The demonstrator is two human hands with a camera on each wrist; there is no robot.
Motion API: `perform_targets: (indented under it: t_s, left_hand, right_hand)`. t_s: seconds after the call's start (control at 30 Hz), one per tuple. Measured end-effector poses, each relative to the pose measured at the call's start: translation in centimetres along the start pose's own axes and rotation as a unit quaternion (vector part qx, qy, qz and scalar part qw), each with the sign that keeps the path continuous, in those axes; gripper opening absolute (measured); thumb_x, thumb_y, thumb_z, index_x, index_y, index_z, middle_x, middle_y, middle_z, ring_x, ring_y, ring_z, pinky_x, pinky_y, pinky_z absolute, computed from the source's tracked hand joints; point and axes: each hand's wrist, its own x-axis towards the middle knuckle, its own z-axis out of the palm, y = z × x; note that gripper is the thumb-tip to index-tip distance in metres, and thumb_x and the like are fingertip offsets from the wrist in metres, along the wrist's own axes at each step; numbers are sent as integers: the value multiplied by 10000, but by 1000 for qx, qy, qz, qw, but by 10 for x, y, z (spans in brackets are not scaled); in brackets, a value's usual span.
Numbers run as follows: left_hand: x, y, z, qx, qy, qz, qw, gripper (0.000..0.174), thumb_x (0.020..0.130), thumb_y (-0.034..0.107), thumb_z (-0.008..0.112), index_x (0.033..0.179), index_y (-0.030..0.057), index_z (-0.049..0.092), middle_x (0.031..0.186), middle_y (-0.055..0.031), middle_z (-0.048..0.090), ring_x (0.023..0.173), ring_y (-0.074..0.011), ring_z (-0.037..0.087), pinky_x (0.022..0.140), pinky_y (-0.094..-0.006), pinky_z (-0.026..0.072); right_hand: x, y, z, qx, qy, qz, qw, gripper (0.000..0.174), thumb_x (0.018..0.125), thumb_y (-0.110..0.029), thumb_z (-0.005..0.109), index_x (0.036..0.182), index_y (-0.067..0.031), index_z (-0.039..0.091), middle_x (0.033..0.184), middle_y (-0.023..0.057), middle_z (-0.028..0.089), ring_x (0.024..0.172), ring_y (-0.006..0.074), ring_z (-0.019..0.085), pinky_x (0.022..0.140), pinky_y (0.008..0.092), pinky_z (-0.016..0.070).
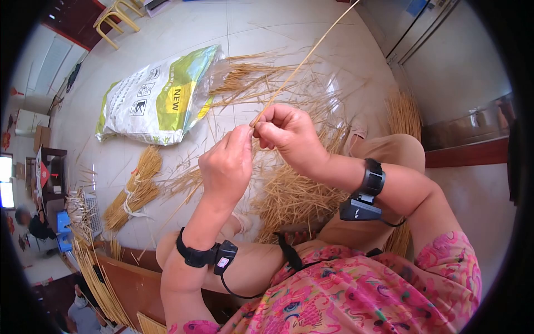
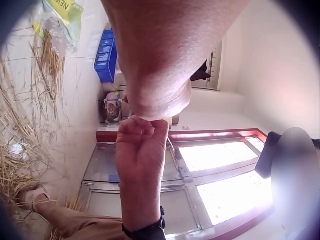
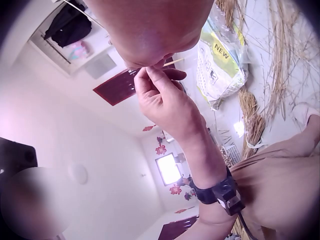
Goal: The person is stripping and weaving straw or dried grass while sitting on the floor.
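Pinching a long straw where my fingertips meet, I hold both hands close together above the floor. My left hand has its fingers curled in, thumb and forefinger closed on the straw near its lower visible part; my right hand pinches it just beside them, fingers bent. From there the straw slants up past my right hand, toward the top of the head view; whether it goes on behind my left hand I cannot tell. Below my hands, loose straws lie heaped between my legs. A green and white bag lies beyond my left hand, with more straws at its open end, and a tied bundle rests on the floor near the bag.
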Motion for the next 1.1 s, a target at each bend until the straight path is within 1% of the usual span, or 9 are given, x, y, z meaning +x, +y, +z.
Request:
perform_targets:
  t_s: [0.1,0.5,0.67,0.7,0.8,0.87,0.97,1.07,1.1]
  left_hand:
    - [0,2,-1,10,-9,-2,1000,106,811,74,595,912,89,567,730,-86,619,609,-280,604,505,-367,460]
    - [0,2,4,17,1,10,1000,122,805,69,599,921,85,567,725,-84,612,609,-277,606,502,-367,461]
    - [-1,3,5,12,6,13,1000,122,807,68,599,925,84,572,735,-86,619,614,-276,608,505,-367,462]
    - [-2,3,4,7,3,8,1000,122,806,67,600,924,84,572,739,-86,621,614,-276,608,506,-367,463]
    - [0,2,0,-2,1,-4,1000,123,805,65,600,924,83,573,747,-87,626,616,-276,608,510,-365,464]
    - [1,0,0,-8,8,-6,1000,124,804,65,598,925,82,574,750,-86,627,617,-277,608,512,-363,465]
    - [0,2,1,-35,16,-13,999,73,846,67,584,918,62,593,735,-128,614,609,-306,592,517,-356,451]
    - [-2,0,3,-7,14,2,1000,108,809,70,591,913,87,568,740,-80,626,610,-273,608,507,-359,468]
    - [-1,0,3,-4,14,3,1000,104,809,71,590,909,87,567,738,-80,625,608,-271,608,505,-359,468]
  right_hand:
    - [0,-1,-3,-28,-23,-5,999,67,847,-80,590,827,-25,558,727,17,587,621,64,533,571,209,455]
    - [0,4,-5,-53,-8,-8,999,41,836,-56,552,808,-27,557,732,4,573,626,56,519,575,202,447]
    - [1,4,-5,-61,-6,-18,998,40,837,-53,557,817,-21,571,737,7,581,633,56,522,584,201,448]
    - [1,5,-5,-59,-10,-18,998,41,841,-53,561,821,-19,574,739,9,585,635,56,523,586,202,448]
    - [-2,3,-1,-1,-8,0,1000,41,853,-54,575,834,-18,580,745,18,600,632,61,525,585,204,448]
    - [-3,0,1,10,-7,4,1000,46,839,-54,583,830,-9,583,730,13,596,627,65,535,577,206,453]
    - [-1,3,-1,11,-9,1,1000,54,831,-57,590,820,-5,581,719,10,591,625,64,539,566,203,453]
    - [-1,3,-1,-1,-10,-2,1000,47,827,-49,582,805,-8,573,712,6,583,623,61,535,561,200,449]
    - [-1,3,-1,0,-10,-4,1000,46,825,-47,580,800,-9,570,709,4,579,621,60,532,560,199,447]
